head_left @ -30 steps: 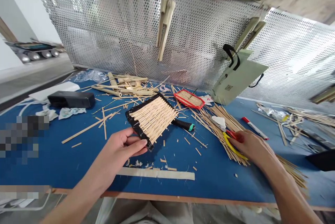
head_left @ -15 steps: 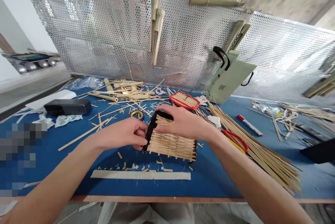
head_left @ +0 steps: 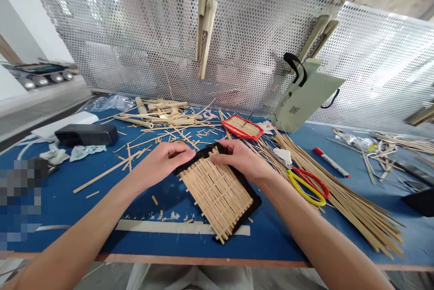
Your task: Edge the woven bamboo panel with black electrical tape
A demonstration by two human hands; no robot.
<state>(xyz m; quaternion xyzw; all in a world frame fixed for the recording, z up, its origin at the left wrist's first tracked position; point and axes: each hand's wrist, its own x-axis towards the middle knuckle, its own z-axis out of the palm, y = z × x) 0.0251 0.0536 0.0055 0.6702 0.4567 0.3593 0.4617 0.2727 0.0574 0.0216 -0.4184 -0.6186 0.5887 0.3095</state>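
Observation:
A woven bamboo panel (head_left: 217, 186) with black fabric edging along its upper and right sides is tilted over the front of the table. My left hand (head_left: 171, 156) pinches the black edging at the panel's upper left. At the top corner my right hand (head_left: 237, 156) grips the panel, thumb on the weave and fingers behind it. Bare strip ends stick out along the left and lower sides. Partly under the panel lies a pale flat strip (head_left: 162, 226), with small offcuts near it.
Red-and-yellow scissors (head_left: 307, 186) and long bamboo strips (head_left: 342, 195) lie on the right, with a red-capped marker (head_left: 331, 162). A red-edged woven piece (head_left: 242, 127), loose bamboo pieces (head_left: 166, 113) and a pale green bag (head_left: 303, 100) are behind. A black case (head_left: 86, 135) sits left.
The panel has been turned, so its black edging now runs along the top and right. Both hands have shifted to its upper edge. The tape roll is now mostly hidden by my left hand.

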